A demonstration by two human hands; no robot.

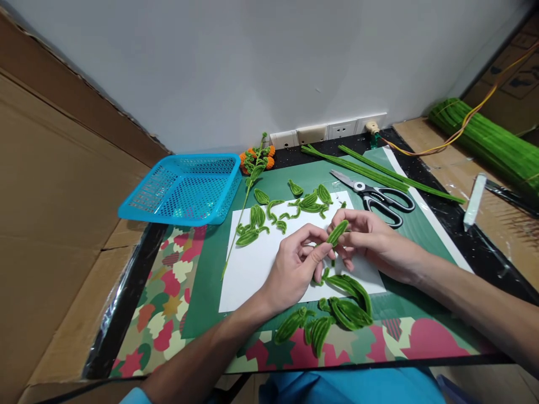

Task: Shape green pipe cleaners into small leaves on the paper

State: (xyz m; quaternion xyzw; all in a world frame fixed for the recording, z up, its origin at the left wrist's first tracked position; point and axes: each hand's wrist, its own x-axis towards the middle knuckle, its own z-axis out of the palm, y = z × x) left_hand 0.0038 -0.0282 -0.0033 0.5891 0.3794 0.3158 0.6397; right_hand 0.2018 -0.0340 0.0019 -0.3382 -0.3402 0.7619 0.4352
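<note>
Between my two hands is a green pipe-cleaner leaf (338, 232), held up over a white sheet of paper (252, 280). My left hand (297, 269) pinches its lower end with thumb and fingers. On the other side, my right hand (366, 241) has its fingertips closed on the leaf's right edge. Several finished-looking fuzzy leaves (309, 200) lie along the top of the paper. Larger curled leaves (349, 311) rest nearer the table's front edge, below my hands. Part of the held leaf's stem is hidden by my fingers.
A blue plastic basket (185, 193) stands at the back left, beside a stem with orange flowers (269, 163). Scissors (374, 196) and long green pipe cleaners (357, 167) lie behind my right hand. A thick green bundle (484, 140) and yellow wires (471, 118) are at the far right.
</note>
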